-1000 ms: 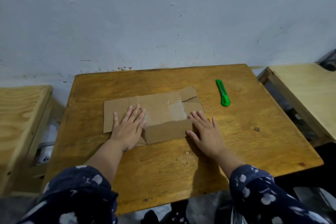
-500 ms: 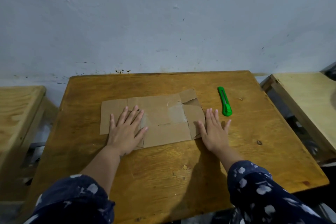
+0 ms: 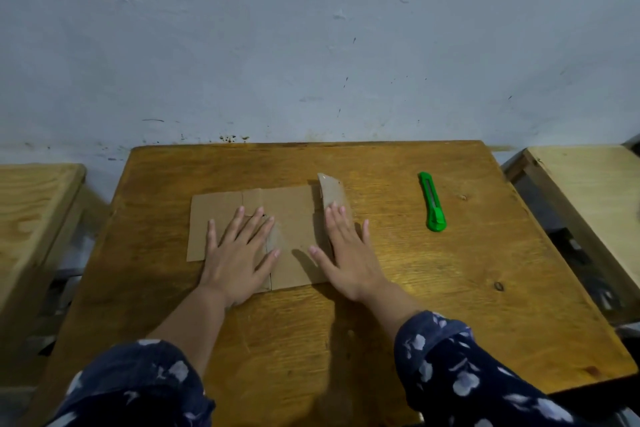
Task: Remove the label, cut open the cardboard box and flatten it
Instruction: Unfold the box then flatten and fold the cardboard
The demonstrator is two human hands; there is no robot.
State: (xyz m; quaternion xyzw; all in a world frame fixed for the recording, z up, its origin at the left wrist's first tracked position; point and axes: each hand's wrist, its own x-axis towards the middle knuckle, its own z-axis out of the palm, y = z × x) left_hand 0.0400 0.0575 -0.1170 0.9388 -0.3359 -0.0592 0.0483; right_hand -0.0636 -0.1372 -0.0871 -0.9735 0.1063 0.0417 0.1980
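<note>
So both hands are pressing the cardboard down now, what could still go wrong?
The flap beside the right hand stands up from the cardboard and may spring back when released. The left hand presses only one part, so the sheet could slide on the table. The green knife lies in reach of a sweeping hand.

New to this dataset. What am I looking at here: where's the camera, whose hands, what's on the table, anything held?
There is no robot here. A person wears one wide-angle camera on the head, looking forward and down, so the arms enter from the bottom. The left hand and the right hand lie open, palms down, on a cut-open cardboard box on a wooden table. The cardboard is nearly flat; one flap at its right end curls up by the right fingertips. A green utility knife lies apart to the right, untouched. Neither hand grips anything. Paler wooden tables stand on either side.
</note>
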